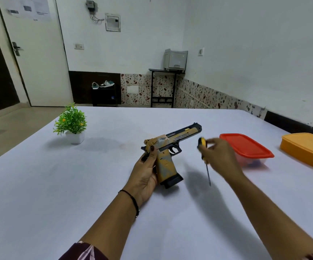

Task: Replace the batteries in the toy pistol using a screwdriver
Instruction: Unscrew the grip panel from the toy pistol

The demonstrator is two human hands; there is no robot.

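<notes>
Toy pistol (167, 147) in left hand (146, 171), screwdriver (204, 156) in right hand (220, 156)

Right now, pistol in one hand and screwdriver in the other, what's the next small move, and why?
Probably turn the pistol in the left hand to expose its battery-cover screw. The right hand holds the screwdriver apart from it, tip down toward the table, and no screw shows on the side facing the camera.

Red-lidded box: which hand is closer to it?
Right. The right hand, holding the screwdriver, is just beside the red-lidded box; the left hand grips the toy pistol, farther to its left.
</notes>
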